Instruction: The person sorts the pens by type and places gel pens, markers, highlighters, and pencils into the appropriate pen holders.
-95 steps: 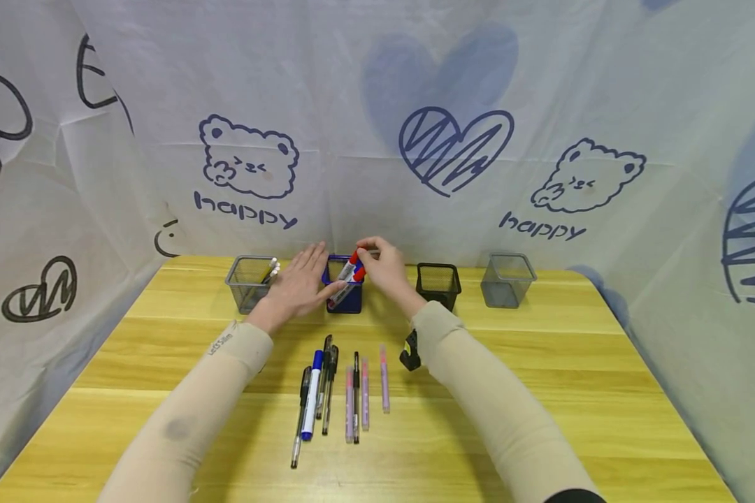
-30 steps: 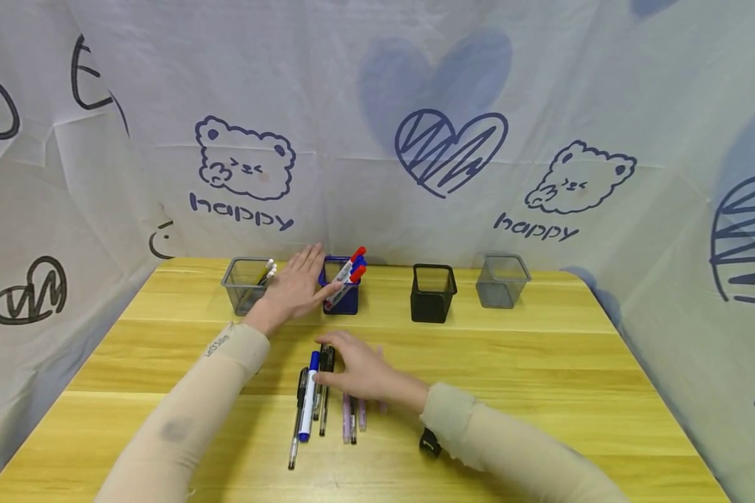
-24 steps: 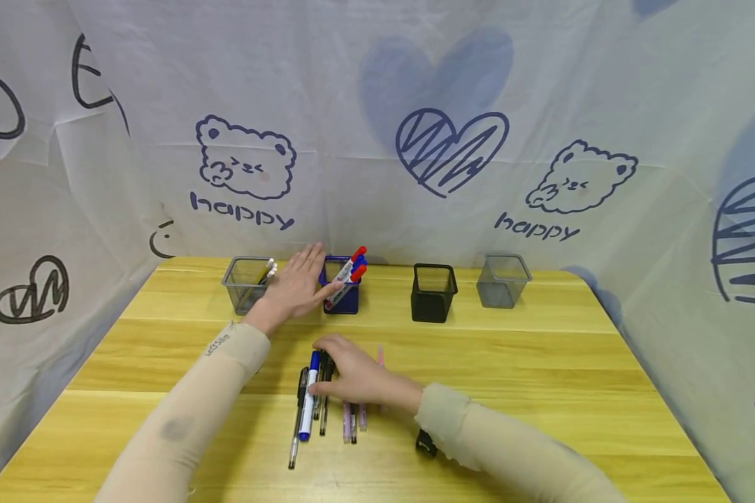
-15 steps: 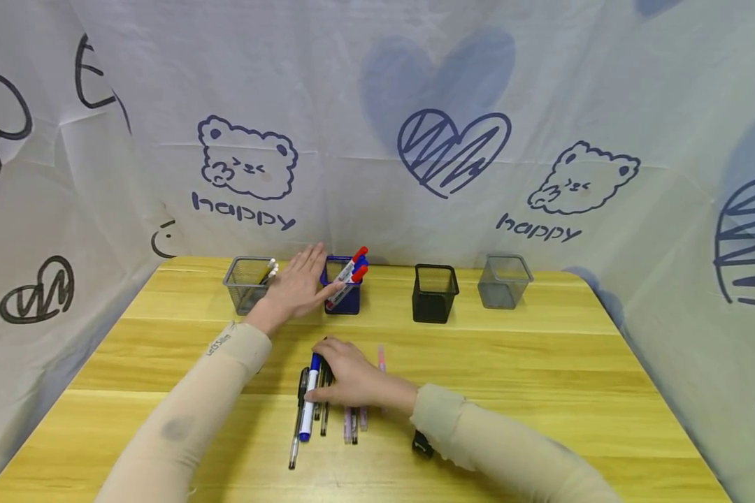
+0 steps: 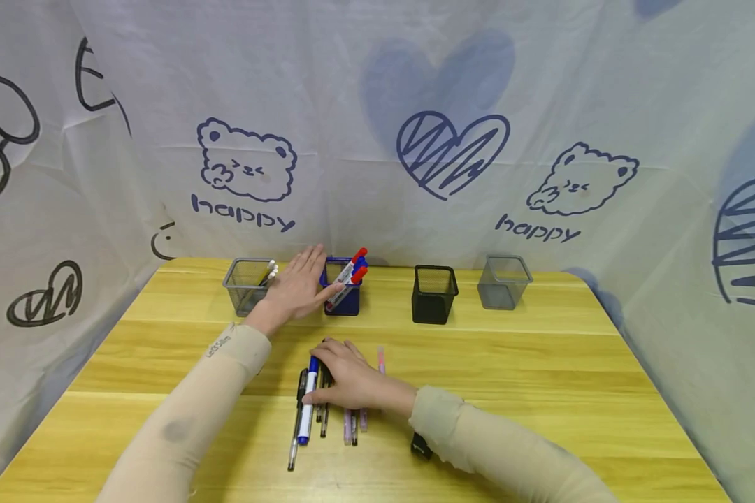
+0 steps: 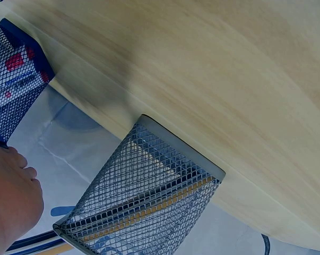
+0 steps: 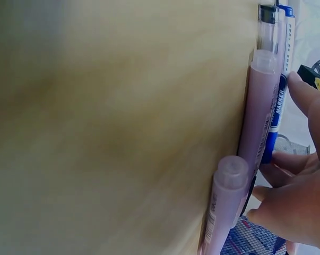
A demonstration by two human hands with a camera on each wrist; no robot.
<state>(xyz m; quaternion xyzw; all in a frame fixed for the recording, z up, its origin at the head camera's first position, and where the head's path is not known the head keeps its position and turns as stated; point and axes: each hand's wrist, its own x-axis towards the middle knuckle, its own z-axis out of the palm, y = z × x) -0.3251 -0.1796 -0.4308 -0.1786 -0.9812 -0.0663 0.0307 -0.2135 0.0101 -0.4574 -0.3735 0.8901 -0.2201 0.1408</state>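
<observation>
My right hand (image 5: 352, 381) pinches a blue-capped whiteboard marker (image 5: 307, 413) between thumb and fingers; the marker (image 7: 279, 101) stands beyond pink pens in the right wrist view. Black-capped pens (image 5: 296, 426) lie left of it, and others are partly hidden under the hand. My left hand (image 5: 294, 285) lies with straight fingers between a grey mesh pen holder (image 5: 239, 283) and a blue mesh pen holder (image 5: 347, 302), its thumb across the blue one's front. Red- and blue-capped markers (image 5: 357, 262) lean in the blue holder.
Pink-purple pens (image 5: 347, 425) and another dark pen lie right of the right hand, partly covered. A black mesh holder (image 5: 434, 305) and a second grey holder (image 5: 502, 288) stand along the back. White-tipped pens (image 5: 272, 269) lean in the left grey holder. A printed cloth hangs behind.
My right hand has left the red-capped markers in the blue holder, come down to the loose pens, and brought its thumb and fingers onto the blue-capped whiteboard marker. The left hand stays put.
</observation>
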